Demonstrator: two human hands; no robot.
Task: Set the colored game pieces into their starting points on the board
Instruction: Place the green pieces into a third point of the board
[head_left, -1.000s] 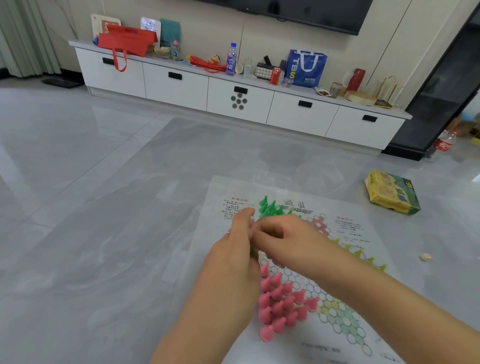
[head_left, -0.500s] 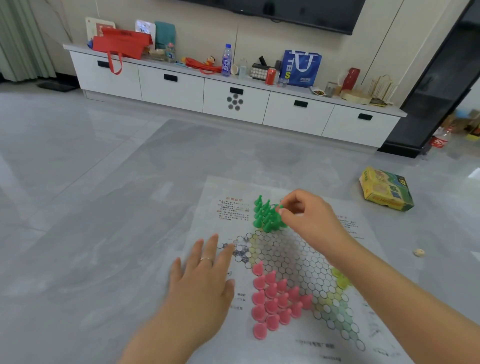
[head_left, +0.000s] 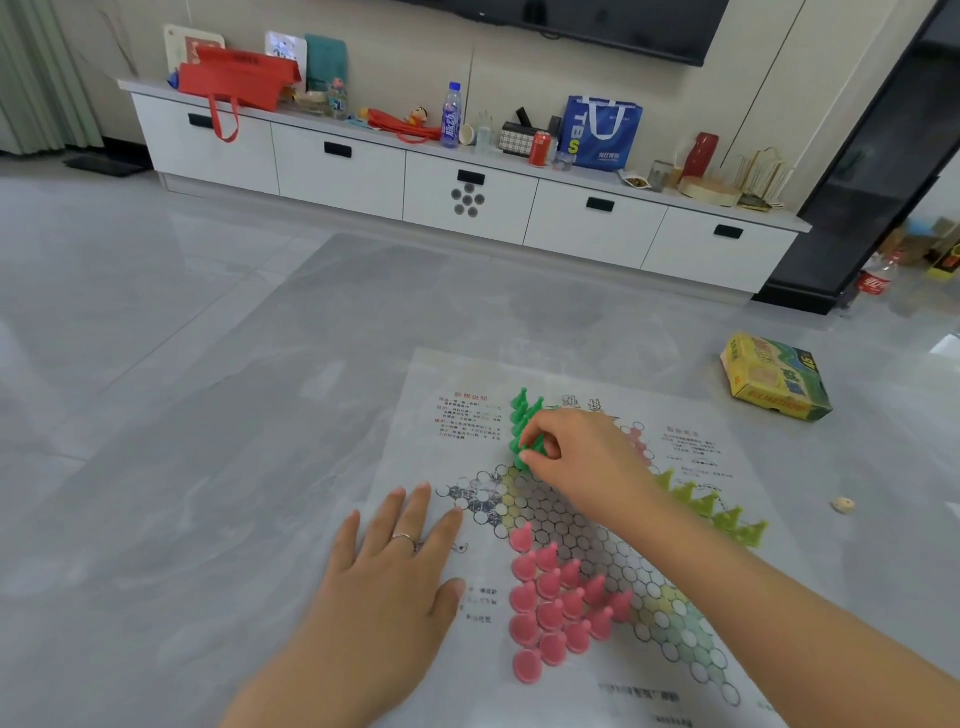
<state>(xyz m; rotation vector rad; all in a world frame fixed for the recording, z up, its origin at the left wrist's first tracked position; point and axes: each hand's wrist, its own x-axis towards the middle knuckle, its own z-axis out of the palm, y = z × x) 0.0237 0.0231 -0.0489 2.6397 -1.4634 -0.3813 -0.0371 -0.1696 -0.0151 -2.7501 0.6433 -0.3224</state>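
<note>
— What is being shown underfoot, and on it?
— A glossy, polished grey floor (head_left: 182, 415) is being seen, light being mirrored in it; a thin, smooth paper-like board (head_left: 426, 431) is being laid flat on it, a faint sheen being given off.
— And the pieces?
— Smooth moulded plastic is being suggested: the pink pieces (head_left: 558, 603) near, the green pieces (head_left: 522, 415) far, the yellow-green pieces (head_left: 719, 514) right.
— Anything else?
— Printed cardboard is being shown by the box (head_left: 774, 379); a bright metal ring (head_left: 405, 539) is being worn; matt white fronts are being shown by the cabinet (head_left: 337, 182).
</note>
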